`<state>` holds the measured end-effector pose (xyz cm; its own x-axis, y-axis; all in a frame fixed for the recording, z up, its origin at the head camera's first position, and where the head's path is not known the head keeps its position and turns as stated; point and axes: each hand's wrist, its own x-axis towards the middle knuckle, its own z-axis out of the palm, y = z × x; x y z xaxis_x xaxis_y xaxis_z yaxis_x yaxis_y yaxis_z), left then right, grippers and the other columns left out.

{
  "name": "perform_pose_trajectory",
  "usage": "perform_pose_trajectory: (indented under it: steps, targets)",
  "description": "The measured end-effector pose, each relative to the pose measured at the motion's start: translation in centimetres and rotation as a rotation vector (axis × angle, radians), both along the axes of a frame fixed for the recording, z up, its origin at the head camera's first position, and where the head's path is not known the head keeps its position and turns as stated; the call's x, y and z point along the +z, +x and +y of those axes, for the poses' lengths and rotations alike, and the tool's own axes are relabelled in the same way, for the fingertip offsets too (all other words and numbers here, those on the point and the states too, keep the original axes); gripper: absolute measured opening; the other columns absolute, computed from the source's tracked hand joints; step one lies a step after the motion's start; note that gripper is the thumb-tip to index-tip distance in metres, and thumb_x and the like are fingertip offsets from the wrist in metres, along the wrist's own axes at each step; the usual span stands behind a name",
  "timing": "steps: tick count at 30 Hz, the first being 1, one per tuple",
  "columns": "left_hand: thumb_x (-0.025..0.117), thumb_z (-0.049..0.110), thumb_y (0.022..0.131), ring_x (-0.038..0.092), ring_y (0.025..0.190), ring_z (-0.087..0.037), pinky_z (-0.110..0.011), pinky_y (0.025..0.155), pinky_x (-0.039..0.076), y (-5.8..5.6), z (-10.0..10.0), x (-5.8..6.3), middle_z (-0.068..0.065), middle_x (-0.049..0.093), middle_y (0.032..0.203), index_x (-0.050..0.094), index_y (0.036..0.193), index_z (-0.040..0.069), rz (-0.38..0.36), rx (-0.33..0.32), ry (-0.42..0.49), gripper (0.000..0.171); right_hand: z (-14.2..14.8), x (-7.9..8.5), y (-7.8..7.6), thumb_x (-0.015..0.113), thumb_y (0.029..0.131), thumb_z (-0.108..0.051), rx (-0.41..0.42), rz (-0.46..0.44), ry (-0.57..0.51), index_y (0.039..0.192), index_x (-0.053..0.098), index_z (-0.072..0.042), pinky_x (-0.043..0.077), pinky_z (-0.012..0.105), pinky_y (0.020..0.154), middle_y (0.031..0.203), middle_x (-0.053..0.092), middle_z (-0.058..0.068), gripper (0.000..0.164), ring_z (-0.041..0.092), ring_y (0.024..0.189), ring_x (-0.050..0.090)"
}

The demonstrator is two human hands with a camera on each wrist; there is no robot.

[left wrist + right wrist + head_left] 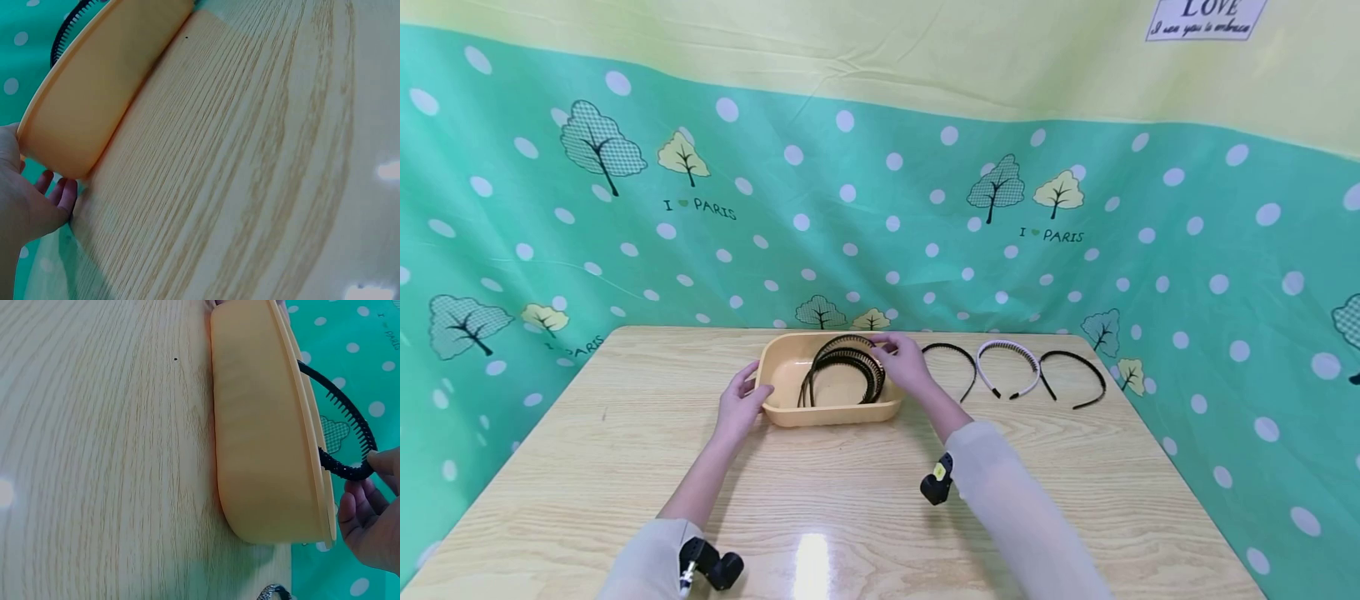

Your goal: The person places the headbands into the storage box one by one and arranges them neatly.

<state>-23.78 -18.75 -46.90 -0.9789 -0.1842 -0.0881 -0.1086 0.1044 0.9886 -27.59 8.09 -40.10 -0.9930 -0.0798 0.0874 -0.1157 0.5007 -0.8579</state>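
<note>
A shallow orange-yellow plastic basin [833, 418] stands toward the table's far edge, with several black toothed headbands [872, 372] inside it. At its left end my left hand [739, 407] grips the basin, the thumb over the rim and the fingers against the outer wall in the left wrist view. My right hand [906, 365] is at the basin's right end. Between thumb and fingers it pinches a black toothed headband [337, 465], whose curve rises above the rim. The ends of that headband are hidden by the basin wall in the right wrist view.
Right of the basin, a black headband [974, 373], a lilac headband [1007, 343] and another black headband [1093, 367] lie in a row on the wooden table [850, 500]. A green dotted curtain [760, 275] hangs behind the table and along its sides.
</note>
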Motion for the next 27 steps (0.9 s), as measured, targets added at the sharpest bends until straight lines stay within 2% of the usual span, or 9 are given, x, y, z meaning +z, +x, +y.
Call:
perform_pose_trajectory:
  steps: [10,20,27]
  targets:
    - [0.053,0.012,0.091,0.053,0.098,-0.010,-0.014,0.068,0.049,0.0,0.0,0.1,-0.022,0.046,0.135,0.032,0.146,0.016,-0.006,-0.004,-0.006,0.059,-0.8,-0.4,-0.1,0.059,0.091,-0.016,0.038,-0.010,0.007,0.114,0.065,-0.015,0.043,0.021,0.055,0.093,0.060,0.007,0.024,0.013,0.070,0.050]
    - [0.052,0.012,0.091,0.053,0.094,-0.005,-0.014,0.068,0.049,0.1,0.0,0.2,-0.023,0.046,0.135,0.032,0.146,0.016,-0.004,-0.007,0.003,0.059,-1.1,-0.9,-0.1,0.059,0.091,-0.018,0.044,-0.010,0.024,0.115,0.064,-0.015,0.044,0.022,0.057,0.094,0.060,0.006,0.025,0.013,0.071,0.050]
    - [0.052,0.012,0.091,0.052,0.092,-0.004,-0.014,0.068,0.049,0.1,0.0,0.2,-0.023,0.047,0.135,0.032,0.146,0.015,0.000,-0.004,-0.002,0.059,-1.1,-1.3,-0.1,0.059,0.092,-0.023,0.023,-0.046,0.044,0.116,0.063,-0.020,0.044,0.023,0.056,0.096,0.059,0.003,0.025,0.014,0.072,0.051]
